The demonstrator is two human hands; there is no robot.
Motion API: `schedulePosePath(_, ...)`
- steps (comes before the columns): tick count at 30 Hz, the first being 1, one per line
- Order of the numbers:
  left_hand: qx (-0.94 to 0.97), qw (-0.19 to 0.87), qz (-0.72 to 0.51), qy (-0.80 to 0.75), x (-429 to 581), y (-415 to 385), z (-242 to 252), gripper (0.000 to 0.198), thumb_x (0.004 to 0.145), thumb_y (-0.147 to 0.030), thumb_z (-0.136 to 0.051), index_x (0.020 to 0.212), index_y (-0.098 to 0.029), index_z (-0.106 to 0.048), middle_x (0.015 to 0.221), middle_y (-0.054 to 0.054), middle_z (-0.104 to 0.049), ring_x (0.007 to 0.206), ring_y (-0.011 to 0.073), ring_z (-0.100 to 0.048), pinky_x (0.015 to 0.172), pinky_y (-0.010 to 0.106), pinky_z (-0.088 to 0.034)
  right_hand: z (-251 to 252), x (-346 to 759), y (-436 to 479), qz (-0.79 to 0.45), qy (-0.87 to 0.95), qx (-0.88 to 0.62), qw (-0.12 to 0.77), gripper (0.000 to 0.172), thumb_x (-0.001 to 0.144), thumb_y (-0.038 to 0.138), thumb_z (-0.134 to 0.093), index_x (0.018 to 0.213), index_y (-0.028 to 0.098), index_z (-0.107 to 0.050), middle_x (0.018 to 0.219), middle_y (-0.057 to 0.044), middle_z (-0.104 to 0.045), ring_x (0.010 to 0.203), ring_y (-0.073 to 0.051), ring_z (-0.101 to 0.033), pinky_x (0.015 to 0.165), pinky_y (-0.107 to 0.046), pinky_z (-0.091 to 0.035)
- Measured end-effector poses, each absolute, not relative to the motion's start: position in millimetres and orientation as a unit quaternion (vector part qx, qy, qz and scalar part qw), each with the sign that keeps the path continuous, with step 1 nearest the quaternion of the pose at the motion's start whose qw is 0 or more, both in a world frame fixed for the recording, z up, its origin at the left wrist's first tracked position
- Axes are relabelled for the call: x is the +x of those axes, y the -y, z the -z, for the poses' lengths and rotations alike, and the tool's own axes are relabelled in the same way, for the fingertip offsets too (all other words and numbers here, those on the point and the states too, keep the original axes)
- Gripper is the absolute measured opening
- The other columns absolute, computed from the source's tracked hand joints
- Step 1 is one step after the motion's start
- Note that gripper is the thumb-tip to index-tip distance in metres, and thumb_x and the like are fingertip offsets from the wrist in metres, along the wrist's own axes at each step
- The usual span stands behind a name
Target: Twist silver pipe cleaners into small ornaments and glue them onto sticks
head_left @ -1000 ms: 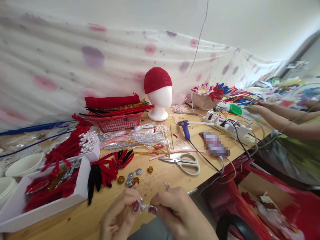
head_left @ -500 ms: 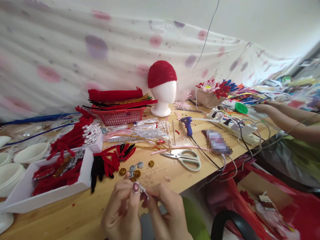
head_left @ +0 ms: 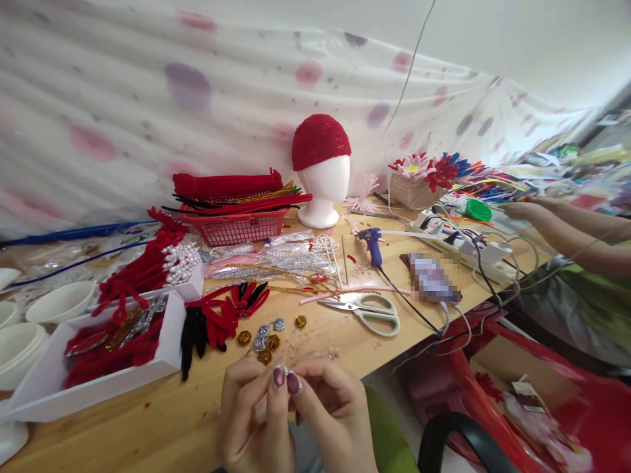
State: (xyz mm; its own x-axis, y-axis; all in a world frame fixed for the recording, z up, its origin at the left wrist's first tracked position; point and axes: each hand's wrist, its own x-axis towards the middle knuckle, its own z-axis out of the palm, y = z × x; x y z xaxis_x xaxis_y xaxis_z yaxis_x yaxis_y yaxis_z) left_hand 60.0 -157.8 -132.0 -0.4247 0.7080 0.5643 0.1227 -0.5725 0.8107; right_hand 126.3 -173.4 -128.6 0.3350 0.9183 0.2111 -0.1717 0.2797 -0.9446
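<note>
On the counter (head_left: 152,433) a white box (head_left: 103,393) sits at nine o'clock, a red basket (head_left: 241,230) at eleven, a mannequin head (head_left: 323,187) at twelve, reckoned from the left hand (head_left: 240,401) and right hand (head_left: 338,397); scissors (head_left: 359,304) lie toward two, glittery balls (head_left: 273,341) at eleven. Thumb to thumb, both hands pinch a silvery bit (head_left: 286,370), mostly hidden from me.

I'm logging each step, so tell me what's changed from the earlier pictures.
The left hand and right hand have drawn together, thumb tips almost meeting, so less of the silver piece between them shows. Neither visibly let go. The scissors, glue gun and foam head stayed put.
</note>
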Motion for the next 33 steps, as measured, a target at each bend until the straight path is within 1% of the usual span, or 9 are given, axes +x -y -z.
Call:
schedulePosePath(5, 0.631, 0.297, -0.593, -0.402, 30.2, 149.2, 128.8, 0.016, 0.092, -0.016, -0.063, 0.080, -0.027, -0.065, 0.083, -0.003, -0.060, 0.077, 0.0142, -0.060, 0.068, 0.021, -0.049, 110.9, 159.5, 169.8, -0.317, 0.561, -0.474, 0.600, 0.012, 0.091, 0.021, -0.067, 0.082, 0.020, -0.075, 0.071, -0.002, -0.071, 0.063, -0.013, -0.061, 0.059, -0.022, -0.046)
schedulePosePath(10, 0.822, 0.253, -0.391, -0.329, -4.8, 127.6, 113.4, 0.014, 0.088, -0.016, -0.067, 0.085, -0.029, -0.068, 0.082, -0.004, -0.065, 0.081, 0.0183, -0.063, 0.090, 0.035, -0.044, 84.7, 196.8, 166.7, -0.276, 0.733, -0.458, 0.420, 0.015, 0.091, 0.009, -0.061, 0.089, 0.015, -0.074, 0.076, -0.004, -0.070, 0.070, -0.014, -0.062, 0.064, -0.023, -0.045)
schedulePosePath(13, 0.868, 0.205, -0.334, -0.306, -6.7, 119.1, 105.1, 0.014, 0.084, -0.015, -0.072, 0.080, -0.028, -0.067, 0.077, -0.006, -0.065, 0.078, 0.0196, -0.062, 0.107, 0.050, -0.028, 73.2, 202.3, 163.1, -0.235, 0.806, -0.441, 0.318, 0.015, 0.091, 0.007, -0.059, 0.087, 0.013, -0.073, 0.076, -0.006, -0.070, 0.069, -0.016, -0.062, 0.061, -0.025, -0.042)
schedulePosePath(16, 0.882, 0.173, -0.320, -0.300, -1.8, 116.5, 98.6, 0.018, 0.084, -0.011, -0.070, 0.075, -0.026, -0.065, 0.072, -0.007, -0.063, 0.077, 0.0191, -0.062, 0.109, 0.054, -0.021, 66.0, 200.9, 159.7, -0.203, 0.838, -0.430, 0.268, 0.016, 0.091, 0.006, -0.059, 0.084, 0.014, -0.071, 0.076, -0.006, -0.070, 0.070, -0.017, -0.062, 0.061, -0.027, -0.040)
schedulePosePath(19, 0.880, 0.186, -0.345, -0.270, -2.0, 116.3, 94.6, 0.019, 0.085, -0.011, -0.069, 0.074, -0.025, -0.064, 0.070, -0.008, -0.063, 0.071, 0.0165, -0.062, 0.108, 0.052, -0.022, 63.8, 199.6, 160.2, -0.222, 0.825, -0.426, 0.299, 0.018, 0.094, 0.007, -0.056, 0.088, 0.015, -0.071, 0.079, -0.005, -0.072, 0.071, -0.016, -0.063, 0.063, -0.025, -0.042)
schedulePosePath(24, 0.796, 0.314, -0.441, -0.269, -7.8, 117.0, 97.0, 0.018, 0.084, -0.010, -0.071, 0.076, -0.026, -0.069, 0.075, -0.005, -0.068, 0.071, 0.0147, -0.066, 0.095, 0.038, -0.043, 75.3, 192.3, 169.2, -0.251, 0.740, -0.460, 0.422, 0.017, 0.095, 0.012, -0.057, 0.084, 0.018, -0.068, 0.070, 0.000, -0.067, 0.064, -0.012, -0.060, 0.059, -0.021, -0.042)
schedulePosePath(28, 0.624, 0.444, -0.575, -0.286, 5.7, 122.9, 107.5, 0.012, 0.083, -0.019, -0.077, 0.075, -0.027, -0.075, 0.077, -0.003, -0.065, 0.081, 0.0151, -0.064, 0.095, 0.029, -0.049, 94.3, 169.4, 173.2, -0.225, 0.670, -0.483, 0.517, 0.016, 0.096, 0.018, -0.059, 0.081, 0.019, -0.065, 0.065, 0.002, -0.063, 0.058, -0.011, -0.057, 0.057, -0.021, -0.042)
schedulePosePath(30, 0.526, 0.487, -0.639, -0.280, 19.0, 128.3, 113.1, 0.011, 0.081, -0.025, -0.081, 0.071, -0.026, -0.077, 0.076, -0.003, -0.063, 0.081, 0.0142, -0.063, 0.102, 0.030, -0.048, 102.1, 154.6, 172.4, -0.220, 0.634, -0.471, 0.572, 0.017, 0.095, 0.018, -0.060, 0.079, 0.020, -0.064, 0.064, 0.002, -0.063, 0.058, -0.011, -0.056, 0.056, -0.021, -0.042)
schedulePosePath(33, 0.372, 0.567, -0.684, -0.269, 36.3, 136.4, 119.4, 0.013, 0.074, -0.032, -0.088, 0.069, -0.027, -0.076, 0.076, -0.004, -0.062, 0.081, 0.0129, -0.064, 0.099, 0.031, -0.052, 106.0, 140.7, 169.1, -0.232, 0.601, -0.443, 0.624, 0.016, 0.094, 0.015, -0.059, 0.081, 0.020, -0.065, 0.066, 0.002, -0.063, 0.059, -0.012, -0.056, 0.056, -0.021, -0.043)
